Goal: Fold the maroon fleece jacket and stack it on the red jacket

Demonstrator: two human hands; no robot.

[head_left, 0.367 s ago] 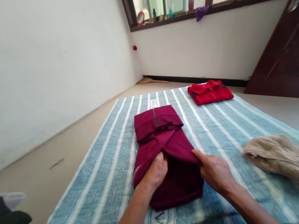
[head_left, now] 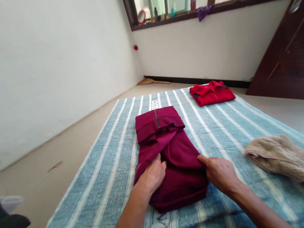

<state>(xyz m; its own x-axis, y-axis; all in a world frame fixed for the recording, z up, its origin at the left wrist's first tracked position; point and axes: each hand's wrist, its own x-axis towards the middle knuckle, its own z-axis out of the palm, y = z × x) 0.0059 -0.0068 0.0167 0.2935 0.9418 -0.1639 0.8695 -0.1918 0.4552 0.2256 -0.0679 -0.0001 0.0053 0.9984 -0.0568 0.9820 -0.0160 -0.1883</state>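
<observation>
A maroon zip-up jacket lies partly folded on the striped blue-and-white bed sheet. Its far end is doubled over into a flat block with a dark zip down the middle. My left hand reaches under the left flap, fingertips hidden by the cloth, thumb showing and fingers closed on the fabric. At the right edge, my right hand pinches the cloth between thumb and forefinger. The near part between my hands sags inward in loose creases.
A folded red jacket lies at the far right of the bed. Nearer, a beige cap-like cloth item rests on the sheet. Dark and white clothes sit at the left edge. A broom lies on the floor by the wall.
The raised opening at the near end of the maroon jacket has dropped and flattened. My left hand has shifted slightly toward me and left; my right hand keeps its pinch.
</observation>
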